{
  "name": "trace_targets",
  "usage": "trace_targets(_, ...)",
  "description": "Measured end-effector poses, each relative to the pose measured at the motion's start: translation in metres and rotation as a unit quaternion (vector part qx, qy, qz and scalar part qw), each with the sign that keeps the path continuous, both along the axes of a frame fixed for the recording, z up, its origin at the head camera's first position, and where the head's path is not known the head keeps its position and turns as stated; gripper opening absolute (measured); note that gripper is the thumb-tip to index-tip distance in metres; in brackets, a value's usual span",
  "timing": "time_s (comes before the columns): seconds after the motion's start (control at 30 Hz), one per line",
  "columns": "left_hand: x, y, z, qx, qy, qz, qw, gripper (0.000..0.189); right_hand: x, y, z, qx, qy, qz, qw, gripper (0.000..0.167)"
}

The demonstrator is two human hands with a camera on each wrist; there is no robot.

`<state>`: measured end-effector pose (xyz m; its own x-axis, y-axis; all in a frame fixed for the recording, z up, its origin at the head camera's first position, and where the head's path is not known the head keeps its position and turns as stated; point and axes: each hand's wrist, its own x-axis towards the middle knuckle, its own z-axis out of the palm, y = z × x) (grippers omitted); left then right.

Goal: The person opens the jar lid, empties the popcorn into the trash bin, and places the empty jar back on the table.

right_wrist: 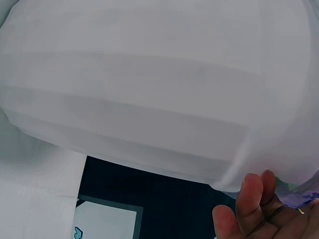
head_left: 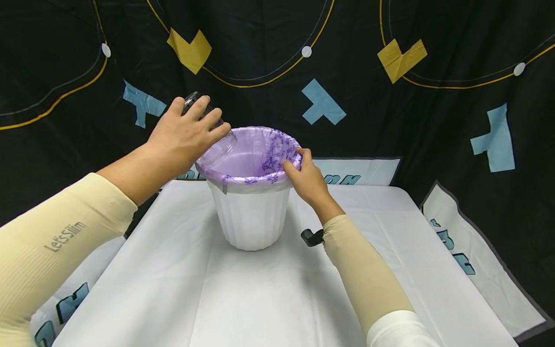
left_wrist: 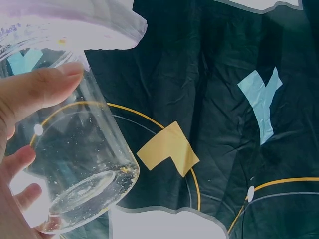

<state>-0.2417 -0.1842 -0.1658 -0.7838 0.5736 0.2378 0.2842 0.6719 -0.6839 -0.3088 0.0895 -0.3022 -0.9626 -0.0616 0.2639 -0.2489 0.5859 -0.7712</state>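
Note:
A clear jar is gripped by my left hand, tilted so its mouth lies over the left rim of a white bin. Small bits and droplets cling inside the jar, mostly near its base. A purple patterned bag lines the bin and folds over its rim. On the right side, my right hand holds that rim, thumb on the near edge. In the right wrist view, its curled fingers show under the rim beside the bin's ribbed wall.
The bin stands on a white-covered table. Behind hangs a black cloth with yellow and blue tape pieces and drawn curves. White printed sheets hang at the table's sides and back. A black strap end sticks out by the right wrist.

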Motion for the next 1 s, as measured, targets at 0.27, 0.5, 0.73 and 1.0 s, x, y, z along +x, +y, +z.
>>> trace_targets(0.27, 0.006, -0.012, -0.001, 0.051, -0.002, 0.027, 0.9983, 0.121, 0.0, -0.001, 0.0, 0.008, 0.011, 0.0, 0.9999, 0.07)
trace_targets(0.5, 0.01, -0.024, -0.002, 0.088, 0.007, 0.049, 0.9949, 0.112, 0.0, -0.001, -0.002, 0.005, 0.009, 0.003, 0.9999, 0.071)
trace_targets(0.73, 0.015, -0.035, -0.001, 0.111, 0.026, 0.071, 0.9909, 0.105, 0.001, -0.001, -0.002, 0.005, 0.009, 0.001, 0.9999, 0.072)
trace_targets(1.0, 0.022, -0.047, -0.002, 0.137, 0.038, 0.062, 0.9878, 0.109, 0.0, 0.0, -0.002, -0.003, 0.004, 0.003, 1.0, 0.074)
